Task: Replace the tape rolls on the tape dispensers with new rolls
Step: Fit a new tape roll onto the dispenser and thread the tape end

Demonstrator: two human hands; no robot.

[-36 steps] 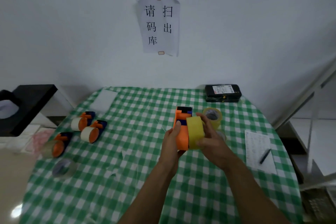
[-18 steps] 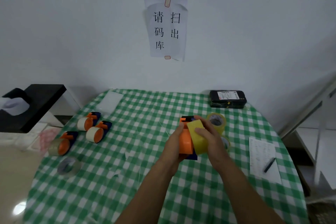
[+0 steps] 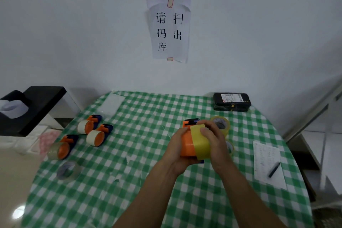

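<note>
Yellow roll (image 3: 200, 142) further onto dispenser (image 3: 187, 144) — (cutter away)

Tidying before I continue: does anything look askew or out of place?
The yellow tape roll, gripped by the right hand, sits partway onto the orange plastic tape dispenser in the left hand. The lower white paper wall sign curls at its top corners.

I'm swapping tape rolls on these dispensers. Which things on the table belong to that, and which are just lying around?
Job: orange dispenser in left hand; yellow roll gripped by right hand; three dispensers on the left; spare yellow roll; clear roll.
Lying about: black parcel; written sheet; pen; white sheet by the wall.
</note>
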